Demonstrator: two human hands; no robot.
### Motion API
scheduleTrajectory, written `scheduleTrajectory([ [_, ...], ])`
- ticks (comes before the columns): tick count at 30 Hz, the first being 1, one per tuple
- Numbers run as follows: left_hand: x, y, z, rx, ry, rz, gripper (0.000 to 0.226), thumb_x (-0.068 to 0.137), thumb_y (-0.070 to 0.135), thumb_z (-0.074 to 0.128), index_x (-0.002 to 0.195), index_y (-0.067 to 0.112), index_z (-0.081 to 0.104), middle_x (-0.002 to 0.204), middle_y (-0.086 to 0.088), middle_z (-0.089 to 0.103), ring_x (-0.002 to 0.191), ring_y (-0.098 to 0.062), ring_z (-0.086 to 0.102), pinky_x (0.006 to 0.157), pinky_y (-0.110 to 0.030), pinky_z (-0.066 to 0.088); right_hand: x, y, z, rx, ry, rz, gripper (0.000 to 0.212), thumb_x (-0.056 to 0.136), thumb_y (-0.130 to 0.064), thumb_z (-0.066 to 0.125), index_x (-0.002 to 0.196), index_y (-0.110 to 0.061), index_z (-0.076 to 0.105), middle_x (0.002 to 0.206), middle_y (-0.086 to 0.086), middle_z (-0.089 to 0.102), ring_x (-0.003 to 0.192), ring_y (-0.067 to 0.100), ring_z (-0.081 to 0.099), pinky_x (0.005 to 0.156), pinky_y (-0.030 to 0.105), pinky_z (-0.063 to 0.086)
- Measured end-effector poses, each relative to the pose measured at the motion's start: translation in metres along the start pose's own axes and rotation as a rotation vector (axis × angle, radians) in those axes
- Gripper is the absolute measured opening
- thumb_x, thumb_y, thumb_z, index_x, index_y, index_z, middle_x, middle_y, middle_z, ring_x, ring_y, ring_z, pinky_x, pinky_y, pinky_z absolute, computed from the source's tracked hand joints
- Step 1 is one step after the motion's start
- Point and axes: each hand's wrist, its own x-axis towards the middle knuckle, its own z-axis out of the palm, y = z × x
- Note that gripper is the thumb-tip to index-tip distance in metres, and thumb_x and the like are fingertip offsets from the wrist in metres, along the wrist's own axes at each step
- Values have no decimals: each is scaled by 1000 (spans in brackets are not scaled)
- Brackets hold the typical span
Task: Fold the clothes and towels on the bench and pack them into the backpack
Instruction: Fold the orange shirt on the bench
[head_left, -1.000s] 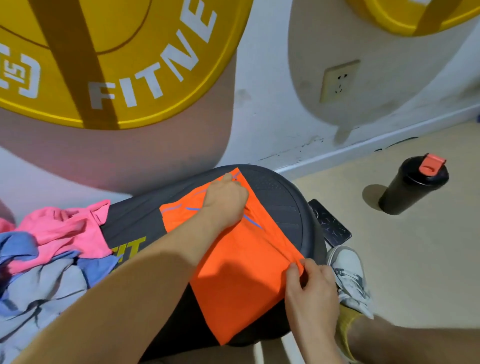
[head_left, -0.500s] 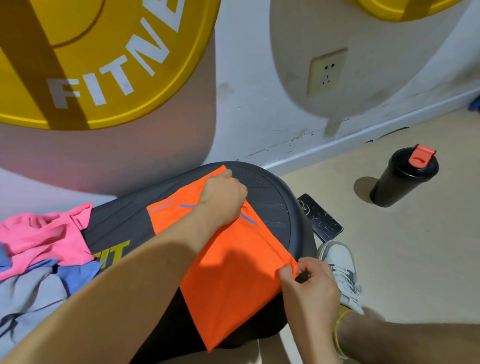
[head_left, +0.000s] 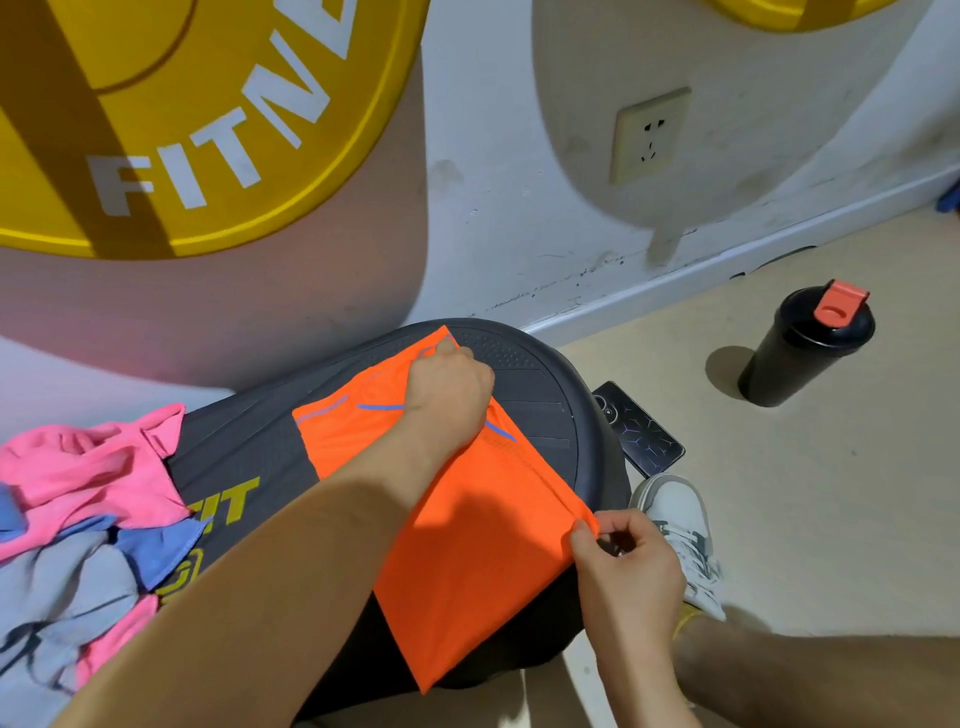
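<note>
Grips the 12 o'clock corner of the orange garment (head_left: 467, 525) in the curled left hand (head_left: 448, 400), pinches its 3 o'clock corner with the right hand (head_left: 626, 564). Spread flat across the bench (head_left: 524, 395). Seems thin, light, slippery: best held by corners, taut.

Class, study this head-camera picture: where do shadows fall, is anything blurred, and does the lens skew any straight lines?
Head view: the left forearm shades the orange garment; the shaker bottle throws a shadow leftward on the floor; the yellow sign shadows the wall below; the left hand and right hand look sharp; the skirting board runs slanted.
</note>
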Motion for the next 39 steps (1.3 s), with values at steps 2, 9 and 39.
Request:
scheduleTrajectory([
  [2,1,1,2,-93,17,-51,31,86,5,49,114,15,57,118,-7,53,117,-27,46,75,-33,42,3,0,0,42,-11,36,16,70,-8,68,66,-20,59,61,-3,56,59,17,52,62,34,43],
  [9,-100,7,15,-818,347,-266,22,80,21,60,102,23,56,101,-1,53,94,-27,55,77,-36,43,14,-1,5,104,-94,123,28,72,-7,64,89,-27,54,68,-4,55,67,18,54,70,38,44],
  [39,-191,-20,37,-612,95,-322,29,80,26,41,98,23,64,95,0,61,92,-25,59,79,-31,44,-3,-70,41,-115,-527,-84,20,84,-18,58,66,-12,65,65,3,67,55,12,57,58,28,42],
])
